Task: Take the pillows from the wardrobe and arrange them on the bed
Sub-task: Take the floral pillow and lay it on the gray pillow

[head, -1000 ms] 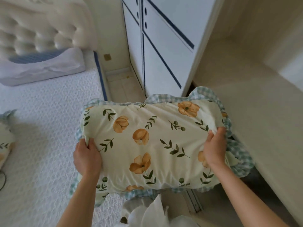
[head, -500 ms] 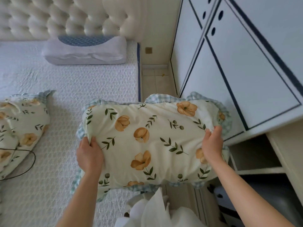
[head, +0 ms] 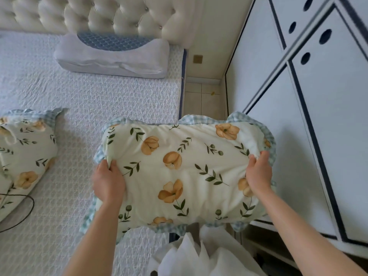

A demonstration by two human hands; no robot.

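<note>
I hold a cream pillow (head: 185, 172) printed with orange flowers and edged in a blue checked frill, flat in front of me over the bed's right edge. My left hand (head: 108, 181) grips its left end and my right hand (head: 258, 173) grips its right end. A second pillow (head: 23, 154) of the same print lies on the white quilted bed (head: 89, 108) at the left. A white contoured pillow (head: 113, 56) with a blue mesh top lies against the tufted headboard (head: 95, 14). The white wardrobe (head: 310, 124) with dark trim stands to the right.
A narrow strip of tiled floor (head: 203, 98) separates the bed from the wardrobe. A black cable (head: 22, 214) loops across the bed near the left floral pillow. White fabric (head: 199, 255) shows at the bottom middle.
The view has swung left from the wardrobe towards the bed, bringing the headboard and the second floral pillow into sight. Both hands keep the same grip on the pillow.
</note>
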